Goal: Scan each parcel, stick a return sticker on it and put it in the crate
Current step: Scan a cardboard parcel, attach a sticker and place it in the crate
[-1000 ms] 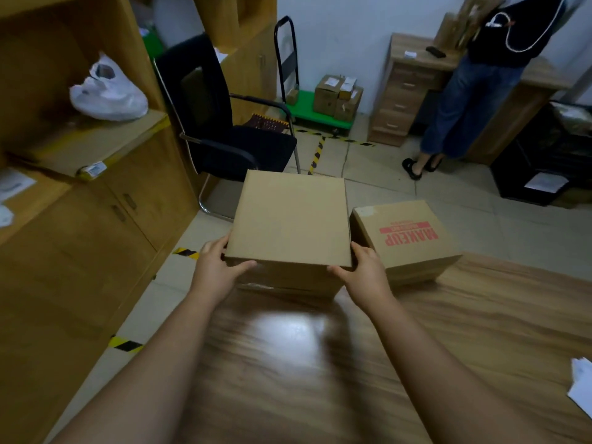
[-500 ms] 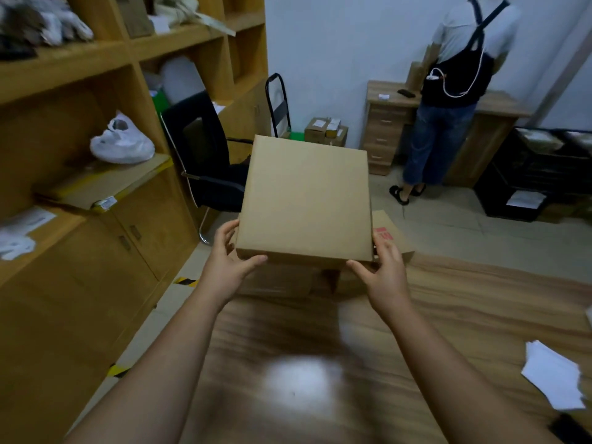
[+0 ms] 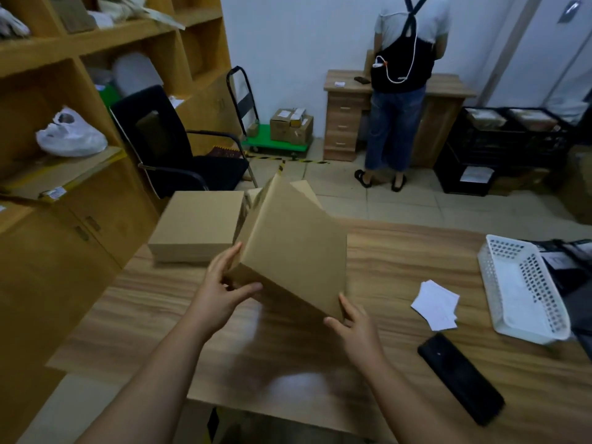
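The person holds a cardboard parcel (image 3: 294,248) tilted above the desk (image 3: 400,270), probably to look for its label. The left hand (image 3: 221,290) grips its near-left corner; the right hand (image 3: 355,325) grasps the lower right corner. At ten o'clock from it lies another parcel (image 3: 195,225). At three o'clock sit white stickers (image 3: 437,304), a basket (image 3: 519,290) and, nearer, a black scanner (image 3: 461,376), none in the way.
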Demonstrator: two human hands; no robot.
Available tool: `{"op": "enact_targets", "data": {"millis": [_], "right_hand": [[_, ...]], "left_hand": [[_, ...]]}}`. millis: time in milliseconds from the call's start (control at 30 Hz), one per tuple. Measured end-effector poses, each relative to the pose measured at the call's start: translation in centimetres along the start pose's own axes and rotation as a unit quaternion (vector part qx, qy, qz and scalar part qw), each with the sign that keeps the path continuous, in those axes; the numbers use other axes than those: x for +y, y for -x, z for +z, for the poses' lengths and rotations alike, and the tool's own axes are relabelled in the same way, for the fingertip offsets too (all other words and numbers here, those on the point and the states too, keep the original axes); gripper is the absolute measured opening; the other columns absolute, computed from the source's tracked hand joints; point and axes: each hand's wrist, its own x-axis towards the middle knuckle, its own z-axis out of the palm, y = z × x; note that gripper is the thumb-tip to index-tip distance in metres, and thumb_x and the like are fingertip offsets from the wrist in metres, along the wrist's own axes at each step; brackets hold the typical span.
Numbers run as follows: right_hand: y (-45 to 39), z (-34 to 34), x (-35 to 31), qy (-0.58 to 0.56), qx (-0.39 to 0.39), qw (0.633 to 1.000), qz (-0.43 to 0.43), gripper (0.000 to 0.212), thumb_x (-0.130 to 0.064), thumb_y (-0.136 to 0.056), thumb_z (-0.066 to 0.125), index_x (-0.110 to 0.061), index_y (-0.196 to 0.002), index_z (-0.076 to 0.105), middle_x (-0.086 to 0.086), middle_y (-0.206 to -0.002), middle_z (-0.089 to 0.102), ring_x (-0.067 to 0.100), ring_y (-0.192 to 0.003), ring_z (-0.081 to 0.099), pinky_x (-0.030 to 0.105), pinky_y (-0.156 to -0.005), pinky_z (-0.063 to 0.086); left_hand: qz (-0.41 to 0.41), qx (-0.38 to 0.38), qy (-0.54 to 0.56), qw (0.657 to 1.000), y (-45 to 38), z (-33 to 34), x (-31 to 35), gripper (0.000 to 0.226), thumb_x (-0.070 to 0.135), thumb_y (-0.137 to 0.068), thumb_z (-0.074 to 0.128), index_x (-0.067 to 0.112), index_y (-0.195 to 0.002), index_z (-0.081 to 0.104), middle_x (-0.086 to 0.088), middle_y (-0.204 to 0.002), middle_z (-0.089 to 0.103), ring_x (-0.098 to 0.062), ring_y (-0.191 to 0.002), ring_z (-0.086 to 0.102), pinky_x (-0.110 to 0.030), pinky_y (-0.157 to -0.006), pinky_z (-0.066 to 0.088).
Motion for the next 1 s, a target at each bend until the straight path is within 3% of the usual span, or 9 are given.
{"op": "enact_targets", "data": {"millis": [167,267,467,567,667,833,900,967,1000], "right_hand": [[0.6,-0.3,3.1,-0.144,-0.138,0.966,0.162,0.062,-0.005,-0.089,0.066,-0.019,-0.145,0.043,0.01,-0.132,0.056,0.019,-0.101,0.061,0.036,-0.09,0.048],[0.4,-1.4,1.1,-0.098,-0.079,0.989,0.082,0.044,-0.021,-0.096,0.061,-0.02,-0.138,0.051,0.012,-0.133,0.058,0.016,-0.102,0.056,0.03,-0.083,0.046],[-0.4,-4.0,-4.6,-0.125,-0.007,0.989,-0.073,0.049,-0.04,-0.093,0.06,-0.034,-0.139,0.044,-0.001,-0.136,0.048,0.01,-0.12,0.051,0.036,-0.105,0.046],[-0.4,-5.5,-3.4,-0.048,-0.005,0.997,-0.066,0.057,-0.04,-0.093,0.06,-0.033,-0.146,0.039,-0.003,-0.143,0.036,0.013,-0.131,0.039,0.039,-0.112,0.038],[-0.6,-7.0,-1.1,-0.1,-0.01,0.995,0.001,0.068,-0.056,-0.08,0.058,-0.042,-0.144,0.041,-0.007,-0.149,0.037,0.013,-0.135,0.04,0.043,-0.113,0.038],[-1.4,-8.4,2.7,-0.125,-0.042,0.979,0.157,0.093,-0.081,-0.06,0.054,-0.035,-0.14,0.05,-0.007,-0.142,0.052,0.02,-0.13,0.048,0.046,-0.111,0.037],[-0.9,-8.3,3.2,-0.104,-0.07,0.979,0.159,0.078,-0.066,-0.073,0.067,-0.03,-0.141,0.049,-0.008,-0.131,0.056,0.017,-0.122,0.055,0.038,-0.106,0.043],[-0.9,-8.1,3.9,-0.098,-0.09,0.98,0.145,0.048,-0.026,-0.09,0.067,-0.029,-0.135,0.05,-0.005,-0.12,0.062,0.012,-0.105,0.061,0.026,-0.093,0.049],[-1.1,-8.0,4.5,-0.082,-0.099,0.982,0.14,0.052,-0.015,-0.092,0.062,-0.034,-0.137,0.045,-0.004,-0.123,0.062,0.012,-0.105,0.061,0.024,-0.091,0.049]], "left_hand": [[0.015,0.024,-0.126,0.992,1.7,4.1,1.2,0.082,0.021,-0.07,0.086,0.047,-0.136,0.044,0.0,-0.146,0.033,-0.017,-0.131,0.04,-0.038,-0.113,0.036],[0.04,0.023,-0.196,0.98,2.5,6.3,1.7,0.082,0.016,-0.069,0.086,0.037,-0.139,0.048,0.001,-0.149,0.026,-0.015,-0.13,0.038,-0.026,-0.11,0.033],[0.094,-0.02,-0.237,0.967,3.2,10.9,1.2,0.108,0.018,-0.063,0.088,0.026,-0.152,0.026,0.002,-0.147,0.036,-0.018,-0.131,0.04,-0.034,-0.111,0.037],[0.071,-0.052,-0.202,0.975,3.1,12.2,1.0,0.106,0.038,-0.065,0.086,0.023,-0.152,0.028,0.004,-0.143,0.045,-0.015,-0.128,0.044,-0.034,-0.107,0.04],[0.057,-0.089,-0.28,0.954,2.9,13.1,0.2,0.097,0.079,-0.063,0.055,0.031,-0.146,0.039,0.007,-0.153,0.034,-0.018,-0.139,0.033,-0.036,-0.114,0.029],[-0.095,-0.136,-0.314,0.935,3.3,14.2,-3.0,0.105,0.091,-0.056,0.025,0.043,-0.149,0.027,0.009,-0.163,0.01,-0.026,-0.146,0.017,-0.043,-0.118,0.017],[-0.09,-0.147,-0.402,0.899,3.3,15.0,-3.6,0.093,0.089,-0.067,0.028,0.045,-0.148,0.024,0.012,-0.162,0.008,-0.027,-0.145,0.017,-0.046,-0.116,0.02],[-0.07,-0.13,-0.478,0.866,3.2,15.9,-3.8,0.076,0.079,-0.082,0.034,0.042,-0.147,0.027,0.01,-0.161,0.013,-0.024,-0.143,0.022,-0.045,-0.112,0.024],[-0.062,-0.121,-0.503,0.854,3.1,16.2,-3.9,0.072,0.076,-0.085,0.036,0.04,-0.147,0.028,0.008,-0.161,0.015,-0.024,-0.141,0.023,-0.045,-0.11,0.025]]}}
